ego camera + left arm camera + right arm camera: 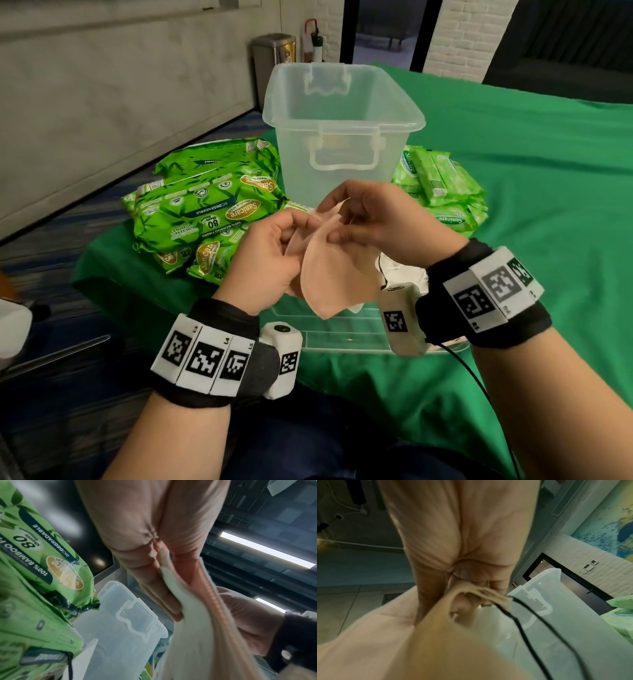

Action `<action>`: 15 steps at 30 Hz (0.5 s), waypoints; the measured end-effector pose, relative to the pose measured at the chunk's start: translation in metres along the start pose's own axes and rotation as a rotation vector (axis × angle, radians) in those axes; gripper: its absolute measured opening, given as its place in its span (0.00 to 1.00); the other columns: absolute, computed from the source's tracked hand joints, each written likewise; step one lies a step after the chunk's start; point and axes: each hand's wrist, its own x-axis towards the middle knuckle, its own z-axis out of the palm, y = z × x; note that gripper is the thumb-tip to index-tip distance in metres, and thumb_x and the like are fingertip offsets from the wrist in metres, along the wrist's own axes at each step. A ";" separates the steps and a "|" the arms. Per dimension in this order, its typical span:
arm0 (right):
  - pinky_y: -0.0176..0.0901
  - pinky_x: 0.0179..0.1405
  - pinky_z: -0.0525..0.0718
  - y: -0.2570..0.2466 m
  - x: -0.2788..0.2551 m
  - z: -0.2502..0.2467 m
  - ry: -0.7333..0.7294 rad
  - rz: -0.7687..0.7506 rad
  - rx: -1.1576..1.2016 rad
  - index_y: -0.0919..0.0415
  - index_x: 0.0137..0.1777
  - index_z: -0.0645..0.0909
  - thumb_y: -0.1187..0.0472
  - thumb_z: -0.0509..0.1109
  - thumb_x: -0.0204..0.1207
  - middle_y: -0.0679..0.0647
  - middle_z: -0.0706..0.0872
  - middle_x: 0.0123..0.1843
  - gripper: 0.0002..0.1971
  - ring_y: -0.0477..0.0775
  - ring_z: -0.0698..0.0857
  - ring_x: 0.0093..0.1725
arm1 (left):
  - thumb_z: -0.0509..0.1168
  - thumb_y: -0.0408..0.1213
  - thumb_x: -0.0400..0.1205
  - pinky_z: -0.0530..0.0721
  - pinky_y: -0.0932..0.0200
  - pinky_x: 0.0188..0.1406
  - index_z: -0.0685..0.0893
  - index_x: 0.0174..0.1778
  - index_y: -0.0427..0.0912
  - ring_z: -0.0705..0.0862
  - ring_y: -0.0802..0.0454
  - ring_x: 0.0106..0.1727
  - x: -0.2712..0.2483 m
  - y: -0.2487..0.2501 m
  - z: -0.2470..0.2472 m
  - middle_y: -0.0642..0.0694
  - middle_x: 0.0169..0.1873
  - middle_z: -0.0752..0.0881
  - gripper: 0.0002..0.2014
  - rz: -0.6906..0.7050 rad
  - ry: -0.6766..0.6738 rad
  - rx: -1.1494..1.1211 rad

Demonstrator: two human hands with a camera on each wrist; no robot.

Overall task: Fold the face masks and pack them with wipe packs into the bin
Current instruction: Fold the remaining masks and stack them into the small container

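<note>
Head view: your left hand [270, 260] and right hand [373, 219] both pinch the peach fabric face mask [329, 274] at frame centre, fingers curled on its upper edge. Behind it stands the clear plastic bin [342, 116] on the green-covered desk [513, 171]. Green wipe packs [209, 205] lie at centre left.

Wipe pack [205, 209]: "Sanicare", "BIODEGRADABLE", "80 sheets", "100% BAMBOO FIBERS".

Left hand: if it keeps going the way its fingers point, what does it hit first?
Probably the right hand: the left hand points up-right across the peach fabric face mask both hold. The clear plastic bin stands beyond; depth uncertain.
</note>
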 end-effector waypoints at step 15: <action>0.35 0.39 0.77 0.009 -0.005 -0.001 0.253 -0.032 0.353 0.61 0.41 0.75 0.65 0.68 0.69 0.52 0.81 0.37 0.04 0.43 0.79 0.38 | 0.63 0.49 0.70 0.78 0.53 0.67 0.88 0.47 0.45 0.85 0.52 0.61 0.005 0.002 -0.003 0.47 0.52 0.89 0.17 0.041 0.274 -0.228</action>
